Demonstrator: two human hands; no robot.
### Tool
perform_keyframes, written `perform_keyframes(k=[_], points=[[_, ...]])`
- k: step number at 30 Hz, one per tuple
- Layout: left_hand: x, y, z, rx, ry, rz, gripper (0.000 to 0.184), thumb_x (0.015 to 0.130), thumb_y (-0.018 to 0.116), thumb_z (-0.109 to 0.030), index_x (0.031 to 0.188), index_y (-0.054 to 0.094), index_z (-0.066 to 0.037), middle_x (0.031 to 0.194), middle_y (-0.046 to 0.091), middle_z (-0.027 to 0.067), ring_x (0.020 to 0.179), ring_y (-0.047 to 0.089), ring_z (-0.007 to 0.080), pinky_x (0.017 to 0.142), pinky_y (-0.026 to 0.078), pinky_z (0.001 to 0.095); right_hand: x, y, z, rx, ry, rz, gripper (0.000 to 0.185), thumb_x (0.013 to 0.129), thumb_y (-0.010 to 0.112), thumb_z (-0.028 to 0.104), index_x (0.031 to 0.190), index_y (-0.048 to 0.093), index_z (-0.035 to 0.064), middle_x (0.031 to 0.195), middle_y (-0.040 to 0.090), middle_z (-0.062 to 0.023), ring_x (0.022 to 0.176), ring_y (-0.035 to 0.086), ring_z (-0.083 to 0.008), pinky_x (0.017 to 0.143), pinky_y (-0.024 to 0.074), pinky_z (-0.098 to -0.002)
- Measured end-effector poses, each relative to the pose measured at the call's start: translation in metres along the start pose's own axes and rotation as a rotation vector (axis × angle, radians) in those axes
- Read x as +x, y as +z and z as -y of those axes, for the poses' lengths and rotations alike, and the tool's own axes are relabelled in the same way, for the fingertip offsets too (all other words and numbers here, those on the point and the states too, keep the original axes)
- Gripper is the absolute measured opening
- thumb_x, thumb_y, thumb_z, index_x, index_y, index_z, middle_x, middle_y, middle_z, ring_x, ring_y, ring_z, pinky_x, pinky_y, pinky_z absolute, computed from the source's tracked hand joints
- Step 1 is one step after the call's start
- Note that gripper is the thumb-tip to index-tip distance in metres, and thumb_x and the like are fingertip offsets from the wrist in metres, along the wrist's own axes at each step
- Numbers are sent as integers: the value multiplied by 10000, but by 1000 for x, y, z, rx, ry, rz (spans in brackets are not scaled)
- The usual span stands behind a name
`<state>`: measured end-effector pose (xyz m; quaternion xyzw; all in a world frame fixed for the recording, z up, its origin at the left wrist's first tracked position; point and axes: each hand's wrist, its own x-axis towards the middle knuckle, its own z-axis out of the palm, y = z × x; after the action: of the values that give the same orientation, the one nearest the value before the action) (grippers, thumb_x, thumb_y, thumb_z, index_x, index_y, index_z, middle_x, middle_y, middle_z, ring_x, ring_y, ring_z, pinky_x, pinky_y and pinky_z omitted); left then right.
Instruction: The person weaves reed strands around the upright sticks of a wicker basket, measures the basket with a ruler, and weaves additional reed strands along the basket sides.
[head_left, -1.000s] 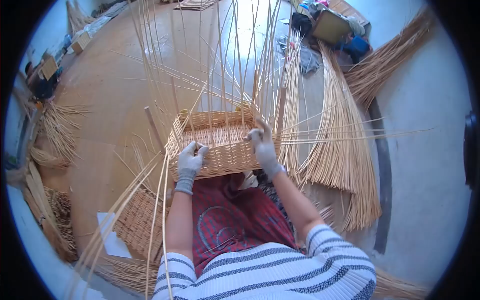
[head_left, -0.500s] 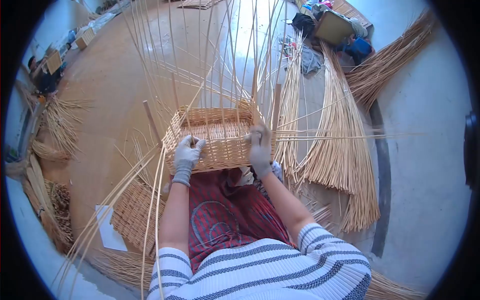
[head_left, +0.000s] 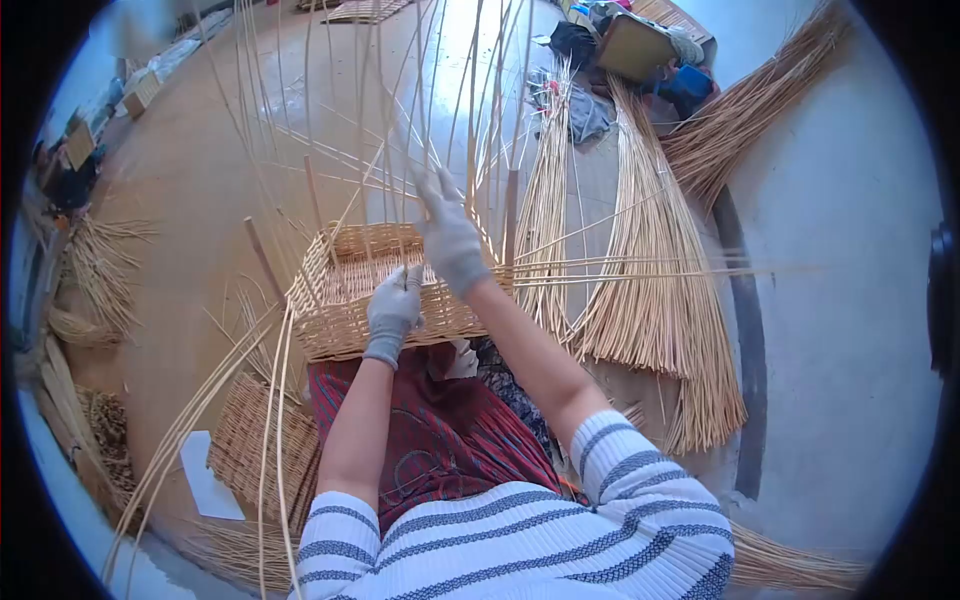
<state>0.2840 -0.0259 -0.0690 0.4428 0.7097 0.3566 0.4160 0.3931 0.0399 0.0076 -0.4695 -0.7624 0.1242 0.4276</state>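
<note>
left grip [head_left: 396, 308] at near edge of basket [head_left: 345, 320], right grip [head_left: 450, 237] above it

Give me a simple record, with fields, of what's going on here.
Main object: rectangular straw-coloured woven basket, above the lap
Left hand: grey-white gloved left hand, at the basket's near wall; exact grip unclear
Right hand: grey-white gloved right hand, raised above that wall; grip unclear
Rising from basket: long thin pale canes
Over lap: dark red patterned cloth
Floor, right: large bundles of straw-coloured canes
Floor, left: flat brown woven panel beside white sheet
</note>
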Motion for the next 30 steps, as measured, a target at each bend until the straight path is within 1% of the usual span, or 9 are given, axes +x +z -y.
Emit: perform_keyframes(k=[3, 5, 7, 8, 12, 16, 21, 23, 30], points=[[7, -3, 8, -147, -1, 46, 413, 979, 556, -434, 904, 607, -31, 630, 610, 100, 382, 563, 187, 471, 485, 363, 10, -5, -32, 569, 279, 114, 431, 941, 547, 28, 1361, 480, 100, 1208, 588, -83, 1013, 620, -176, 832, 534, -331], [-1, -2, 12, -101, -51, 85, 362, 939, 623, -411, 1027, 605, -59, 722, 614, 114, 491, 612, 233, 569, 517, 378, -45, -16, -72, 1126, 225, -332, 266, 953, 561, 58, 1217, 549, 85, 1039, 580, -29, 871, 600, -154, 813, 526, -339], [-18, 10, 6, 236, 485, -556, 390, 891, 679, -359, 1162, 556, -108, 910, 633, 109, 698, 668, 262, 653, 527, 401, -85, -36, -98, 979, 424, -435, 223, 950, 575, 63, 1173, 563, 73, 998, 568, -17, 849, 585, -145, 817, 523, -344], [-17, 16, 9, 241, 368, -409, 554, 833, 714, -272, 1323, 482, -161, 1133, 594, 96, 834, 662, 290, 705, 525, 418, -100, -44, -105, 774, 376, -379, 228, 946, 579, 52, 1172, 567, 73, 1017, 573, -28, 893, 587, -143, 836, 518, -335], [-45, 57, -34, 540, 720, -130, 633, 821, 687, -189, 1408, 452, -195, 1127, 569, 104, 764, 656, 301, 688, 522, 436, -38, -68, -70, -256, -47, -289, 314, 880, 653, 59, 1187, 595, 80, 1095, 605, -134, 1090, 585, -281, 960, 476, -373], [-39, 72, -26, 773, 484, -119, 694, 794, 645, -124, 1444, 436, -243, 1032, 528, 113, 778, 648, 290, 712, 517, 461, 11, -65, -139, -169, -235, -185, 366, 882, 582, 31, 1241, 570, 102, 966, 608, -120, 881, 579, -276, 901, 507, -367], [-34, 67, -44, 931, 609, -158, 653, 793, 645, -154, 1418, 466, -224, 1116, 537, 113, 1006, 611, 284, 947, 452, 489, -54, -115, -154, 802, 442, -389, 315, 996, 436, 31, 1287, 508, 127, 710, 484, 7, 614, 501, -86, 715, 572, -321], [-38, 62, -61, 661, 1127, -424, 676, 798, 655, -181, 1438, 437, -180, 1238, 548, 102, 1118, 564, 293, 1086, 339, 496, -61, -123, -160, 839, 574, -344, 266, 1037, 417, 75, 1281, 508, 131, 696, 459, 28, 620, 479, -46, 683, 562, -295], [-38, 85, -77, 654, 503, 104, 882, 794, 740, -285, 1531, 279, -138, 1152, 628, 88, 1103, 584, 246, 1102, 335, 419, -94, -95, -38, 482, 46, 37, 470, 925, 515, -59, 1375, 484, 73, 969, 647, -37, 850, 627, -159, 881, 549, -336]])
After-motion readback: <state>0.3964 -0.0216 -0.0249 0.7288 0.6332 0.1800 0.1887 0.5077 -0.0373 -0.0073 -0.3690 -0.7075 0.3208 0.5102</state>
